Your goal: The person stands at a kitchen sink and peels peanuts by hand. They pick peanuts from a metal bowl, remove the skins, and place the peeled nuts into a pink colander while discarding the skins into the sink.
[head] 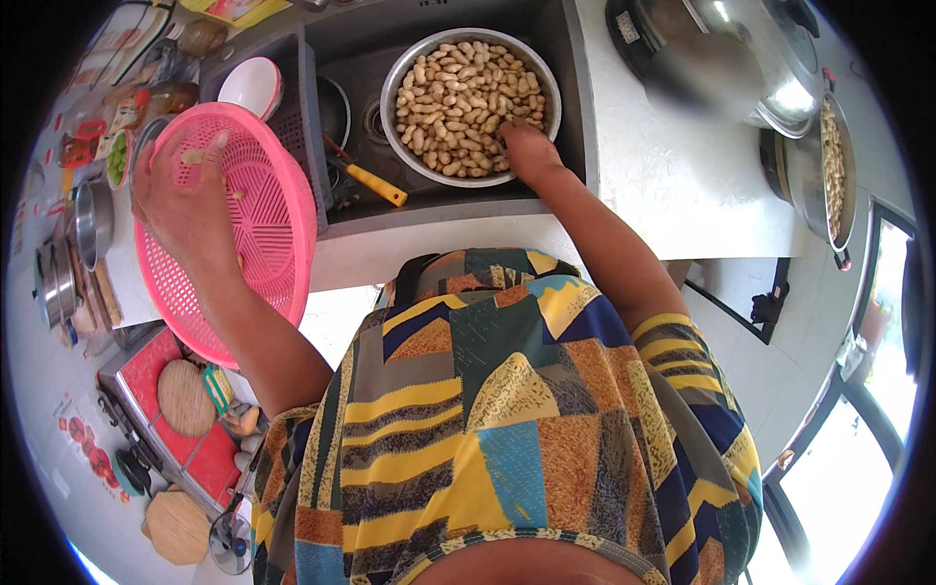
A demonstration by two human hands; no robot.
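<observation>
A round metal basin [391, 157] full of unshelled peanuts [468, 102] stands in the dark sink [446, 213]. My right hand [530, 150] reaches over its near right rim, with the fingertips among the peanuts; whether they grip one is hidden. On the left, a pink plastic colander [298, 212] leans tilted beside the sink with a few peanuts inside. My left hand [186, 194] is over its opening, the thumb and fingers spread around a peanut [192, 156]; the hold on it is unclear.
A yellow-handled tool [376, 184] lies in the sink near the drain. White bowls [251, 86] sit on the sink's left section, beside a dark pan [333, 113]. Bottles and metal pots crowd the far left. At right, a pot [844, 205] holds more peanuts near a large lidded metal pot [786, 73].
</observation>
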